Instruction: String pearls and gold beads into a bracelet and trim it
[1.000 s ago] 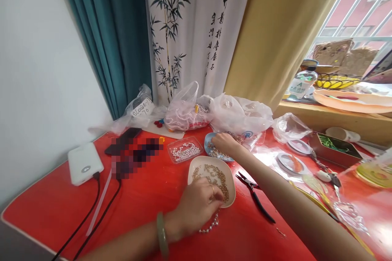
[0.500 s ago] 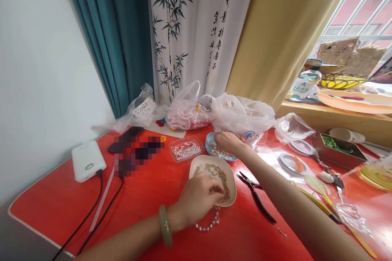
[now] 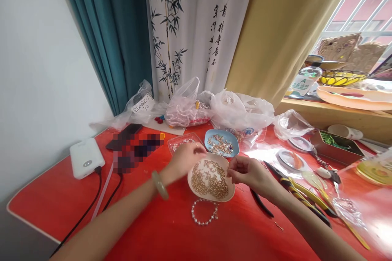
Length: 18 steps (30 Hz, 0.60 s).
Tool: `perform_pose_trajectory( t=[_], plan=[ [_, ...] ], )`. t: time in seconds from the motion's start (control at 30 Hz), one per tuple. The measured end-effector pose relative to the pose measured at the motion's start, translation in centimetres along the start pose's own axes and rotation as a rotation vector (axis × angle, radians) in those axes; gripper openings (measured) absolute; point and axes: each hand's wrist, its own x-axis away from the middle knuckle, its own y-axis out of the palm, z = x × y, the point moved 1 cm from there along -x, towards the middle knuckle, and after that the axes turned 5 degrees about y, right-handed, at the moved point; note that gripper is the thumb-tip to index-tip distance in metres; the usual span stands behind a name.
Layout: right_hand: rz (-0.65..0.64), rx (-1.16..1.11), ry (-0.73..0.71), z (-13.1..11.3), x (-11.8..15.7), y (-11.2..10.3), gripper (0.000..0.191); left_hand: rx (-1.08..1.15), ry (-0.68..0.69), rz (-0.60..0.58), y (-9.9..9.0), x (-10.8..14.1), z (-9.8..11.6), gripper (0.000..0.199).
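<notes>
A cream dish [image 3: 195,194] holds many small gold beads. My right hand [image 3: 249,173] is at its right rim with thumb and fingertips pinched together; whatever may be between them is too small to make out. Beside the dish's upper left rim is my left hand [image 3: 185,158], a green bangle on its wrist and its fingers curled closed; their contents do not show. It partly covers a clear tray of white pearl beads [image 3: 180,143]. Behind the cream dish sits a blue dish [image 3: 235,147] of mixed gold and coloured beads. A pearl bracelet [image 3: 204,213] lies in front.
Yellow-black pliers [image 3: 301,197] and another dark tool handle [image 3: 261,204] lie around my right forearm. Bead-filled plastic bags [image 3: 186,110] line the back. A white power bank [image 3: 87,158] with cables is at left, a tin of green wire [image 3: 338,149] at right.
My right hand has come back from the blue dish to the cream dish's right rim. The left hand has moved from over the gold beads up and left, beside the pearl tray.
</notes>
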Motion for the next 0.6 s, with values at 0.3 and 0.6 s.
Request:
perform_pose_trajectory(
  t=[0.3, 0.6],
  plan=[
    [0.019, -0.279, 0.03, 2.1, 1.0, 0.8, 0.002, -0.506, -0.091, -0.065, -2.8, -4.4, -5.7, 0.008],
    [0.024, -0.337, 0.04, 2.9, 1.6, 1.0, 0.001, -0.53, -0.103, -0.171, -1.9, -5.0, -6.6, 0.004]
  ],
)
